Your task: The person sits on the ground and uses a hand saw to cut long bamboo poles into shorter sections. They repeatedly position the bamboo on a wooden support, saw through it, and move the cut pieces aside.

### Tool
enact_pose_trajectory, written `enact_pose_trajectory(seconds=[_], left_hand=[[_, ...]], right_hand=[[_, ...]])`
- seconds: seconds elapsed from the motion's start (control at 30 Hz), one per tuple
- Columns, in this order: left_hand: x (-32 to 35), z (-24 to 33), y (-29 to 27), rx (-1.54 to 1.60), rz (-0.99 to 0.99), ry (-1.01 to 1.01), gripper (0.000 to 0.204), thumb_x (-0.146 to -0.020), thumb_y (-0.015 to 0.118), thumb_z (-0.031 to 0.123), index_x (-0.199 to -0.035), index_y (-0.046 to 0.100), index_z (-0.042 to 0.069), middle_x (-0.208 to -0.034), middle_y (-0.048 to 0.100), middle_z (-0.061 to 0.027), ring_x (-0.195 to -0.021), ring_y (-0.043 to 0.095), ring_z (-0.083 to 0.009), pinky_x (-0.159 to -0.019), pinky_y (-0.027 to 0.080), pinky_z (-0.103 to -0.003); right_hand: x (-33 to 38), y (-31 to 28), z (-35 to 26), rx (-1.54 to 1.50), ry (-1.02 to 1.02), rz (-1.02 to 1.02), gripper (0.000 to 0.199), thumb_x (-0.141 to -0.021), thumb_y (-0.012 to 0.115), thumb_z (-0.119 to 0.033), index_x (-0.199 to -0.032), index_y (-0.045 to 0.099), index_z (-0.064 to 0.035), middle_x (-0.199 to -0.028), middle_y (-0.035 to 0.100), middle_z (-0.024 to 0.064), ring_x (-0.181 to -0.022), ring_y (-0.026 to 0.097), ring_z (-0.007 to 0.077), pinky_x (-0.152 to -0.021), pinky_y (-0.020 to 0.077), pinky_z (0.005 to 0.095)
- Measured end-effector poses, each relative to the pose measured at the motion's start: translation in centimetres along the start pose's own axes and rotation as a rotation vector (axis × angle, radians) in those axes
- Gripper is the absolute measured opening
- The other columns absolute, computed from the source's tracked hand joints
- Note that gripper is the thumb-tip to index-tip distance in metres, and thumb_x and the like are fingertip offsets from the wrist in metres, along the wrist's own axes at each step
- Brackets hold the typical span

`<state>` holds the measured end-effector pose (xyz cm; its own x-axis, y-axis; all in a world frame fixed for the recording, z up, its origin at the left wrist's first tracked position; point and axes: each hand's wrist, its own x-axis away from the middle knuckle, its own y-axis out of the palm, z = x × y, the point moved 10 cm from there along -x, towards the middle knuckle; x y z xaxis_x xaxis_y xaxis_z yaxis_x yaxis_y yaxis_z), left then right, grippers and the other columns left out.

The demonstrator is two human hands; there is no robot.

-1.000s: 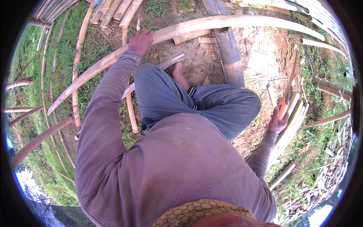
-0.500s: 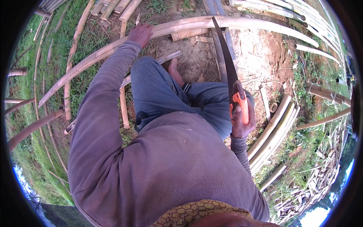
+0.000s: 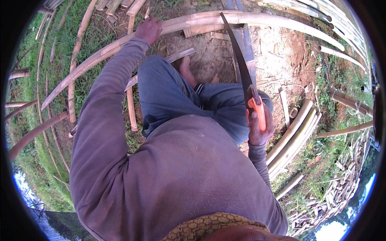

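A long bamboo pole lies crosswise in front of me, seeming to bend because of the lens. My left hand grips it left of the middle, fingers wrapped over its far side. In my right hand is a hand saw with an orange handle and a dark, tapering blade, held above my right knee. The blade points away from me, and its tip overlaps the pole; whether they touch I cannot tell. Beneath the pole runs a grey beam.
Cut bamboo lengths lie beside my right leg, with a small bamboo ring nearby. More poles are stacked at the far right. A heap of bamboo scraps covers the ground at lower right. Several poles lie on grass at left.
The pole and beam sit slightly higher in the picture, and the saw has shifted slightly right with its tip further over the pole. Both hands keep their holds.
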<state>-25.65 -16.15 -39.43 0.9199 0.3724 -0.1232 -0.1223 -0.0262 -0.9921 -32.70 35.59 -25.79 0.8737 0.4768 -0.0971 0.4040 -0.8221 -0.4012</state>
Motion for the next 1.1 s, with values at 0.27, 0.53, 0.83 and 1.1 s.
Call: enact_pose_trajectory(seconds=[0.27, 0.53, 0.83, 1.1], left_hand=[[-0.3, 0.0, 0.2, -0.05, -0.064, -0.017, 0.032, -0.103, 0.064, 0.033, -0.13, 0.067, 0.016, -0.121, 0.067, -0.0041, -0.121, 0.064, -0.0273, -0.1, 0.054, -0.051], [0.0, -1.1, 0.9, 0.002, 0.022, 0.028, 0.037, -0.102, 0.065, 0.035, -0.134, 0.068, 0.017, -0.126, 0.068, -0.0021, -0.124, 0.063, -0.026, -0.104, 0.053, -0.051], [-0.2, -0.5, 0.4, 0.035, -0.009, 0.006, 0.038, -0.104, 0.062, 0.037, -0.137, 0.067, 0.019, -0.127, 0.068, -0.0029, -0.123, 0.064, -0.0264, -0.104, 0.053, -0.052], [1.4, -0.2, -0.6, -0.008, 0.13, -0.04, 0.041, -0.101, 0.066, 0.041, -0.136, 0.068, 0.021, -0.13, 0.066, -0.0006, -0.124, 0.061, -0.0253, -0.105, 0.049, -0.048]], right_hand=[[-0.2, 0.5, -0.1, -0.048, 0.033, 0.005, 0.045, -0.104, 0.069, -0.015, -0.141, 0.059, 0.0094, -0.132, 0.068, 0.0184, -0.115, 0.07, 0.0235, -0.09, 0.0631, 0.0329], [-0.2, 0.3, -0.8, 0.032, -0.052, 0.013, 0.043, -0.103, 0.067, -0.011, -0.14, 0.06, 0.0097, -0.13, 0.07, 0.0195, -0.112, 0.071, 0.024, -0.089, 0.0621, 0.0332], [-0.5, 0.0, -1.1, 0.121, -0.075, 0.021, 0.044, -0.102, 0.071, -0.015, -0.139, 0.062, 0.0083, -0.124, 0.072, 0.0188, -0.111, 0.072, 0.0226, -0.09, 0.0608, 0.0332], [3.4, -4.7, 0.9, -0.189, 0.309, 0.147, 0.057, -0.101, 0.076, -0.034, -0.136, 0.06, 0.0077, -0.12, 0.067, 0.015, -0.103, 0.068, 0.0189, -0.074, 0.0593, 0.0274]])
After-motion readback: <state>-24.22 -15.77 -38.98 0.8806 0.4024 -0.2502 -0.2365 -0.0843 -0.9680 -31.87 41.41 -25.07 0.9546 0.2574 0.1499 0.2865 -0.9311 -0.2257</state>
